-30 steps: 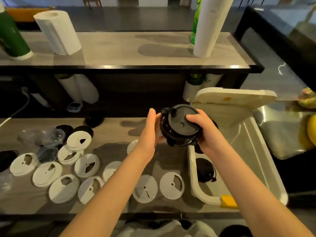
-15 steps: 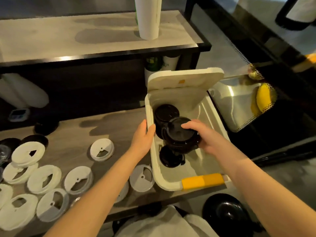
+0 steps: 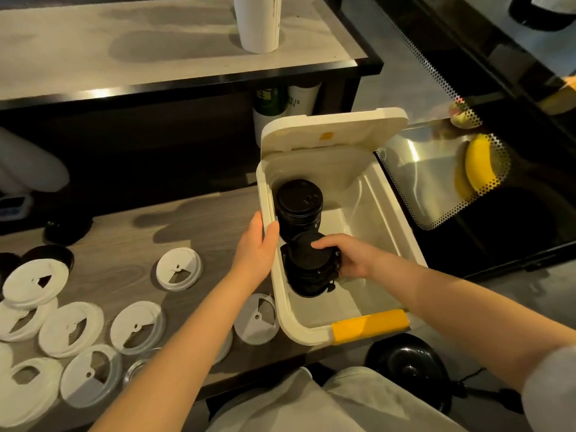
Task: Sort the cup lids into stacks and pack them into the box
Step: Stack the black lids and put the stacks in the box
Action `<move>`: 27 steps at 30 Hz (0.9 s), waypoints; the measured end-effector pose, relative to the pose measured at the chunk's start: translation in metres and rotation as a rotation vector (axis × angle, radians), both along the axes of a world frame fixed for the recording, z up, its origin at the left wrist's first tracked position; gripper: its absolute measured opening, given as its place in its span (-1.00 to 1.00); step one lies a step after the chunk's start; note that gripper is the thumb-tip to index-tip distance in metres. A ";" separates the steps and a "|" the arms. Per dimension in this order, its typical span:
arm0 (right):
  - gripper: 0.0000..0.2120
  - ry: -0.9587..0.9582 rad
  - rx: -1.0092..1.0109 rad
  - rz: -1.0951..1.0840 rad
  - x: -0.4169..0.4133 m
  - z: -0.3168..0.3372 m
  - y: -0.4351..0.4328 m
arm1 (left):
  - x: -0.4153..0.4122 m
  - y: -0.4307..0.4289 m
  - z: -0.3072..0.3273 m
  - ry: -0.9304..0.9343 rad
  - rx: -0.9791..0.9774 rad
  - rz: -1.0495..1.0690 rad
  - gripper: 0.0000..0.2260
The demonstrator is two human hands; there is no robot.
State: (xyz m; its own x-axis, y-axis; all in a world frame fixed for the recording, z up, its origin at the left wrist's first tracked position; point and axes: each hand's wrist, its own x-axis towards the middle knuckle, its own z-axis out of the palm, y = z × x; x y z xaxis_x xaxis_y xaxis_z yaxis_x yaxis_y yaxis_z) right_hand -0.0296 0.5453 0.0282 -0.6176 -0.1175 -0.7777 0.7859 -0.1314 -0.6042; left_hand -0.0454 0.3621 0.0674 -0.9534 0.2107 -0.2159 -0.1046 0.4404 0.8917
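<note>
The right hand held a closed grip on a stack of black lids, fingers across its top and side, inside the white box. The stack sat at the near left of the box interior, at 6 o'clock from a second black stack already standing against the left wall. The two stacks appeared to touch or nearly touch. Whether the held stack rested on the box floor could not be determined.

The left hand gripped the left rim of the box, thumb hooked over the edge, holding no lid.

Loose white lids remained unsorted on the worktop, at 9 o'clock from the box.

Probable faults from this state:
- Release before the stack seats flat: the stack may lean and spill, since the lids are only nested.
- Contact with the neighbouring stack during withdrawal: either column may topple.
- The box overhangs the worktop edge at its yellow latch; downward pressure there may tip it if the left hand lets go.
</note>
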 end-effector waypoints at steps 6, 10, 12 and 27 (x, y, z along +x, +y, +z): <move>-0.80 0.026 0.082 0.065 0.002 -0.003 -0.005 | -0.002 -0.001 -0.006 0.026 0.018 0.002 -0.68; -0.96 0.086 0.158 0.084 0.002 0.000 -0.006 | -0.003 0.000 -0.009 0.035 0.019 0.007 -0.68; -0.98 0.102 0.174 0.056 0.002 -0.001 -0.004 | -0.003 -0.001 -0.010 0.032 0.023 0.008 -0.68; -0.44 0.127 0.424 -0.027 0.002 -0.012 -0.011 | -0.006 -0.002 -0.013 0.030 0.008 0.004 -0.81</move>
